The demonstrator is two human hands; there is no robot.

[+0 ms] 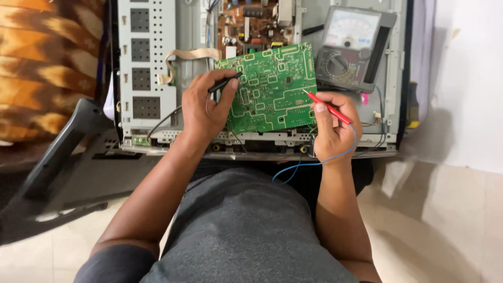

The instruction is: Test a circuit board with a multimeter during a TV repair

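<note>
A: Your left hand (pixel 203 107) pinches the black probe (pixel 225 83), your right hand (pixel 331 126) the red probe (pixel 327 106); both tips rest on the green circuit board (pixel 272 86).

B: Noted. Analog meter (pixel 348 47) just beyond the board, grey metal chassis (pixel 146 63) beneath, blue wire (pixel 309 162) trailing. Tiled floor (pixel 435 220) below; brown board (pixel 246 23) cut off at top.

Brown circuit board (pixel 249 21) cut off by top edge; meter dial (pixel 351 27) markings unreadable
</note>
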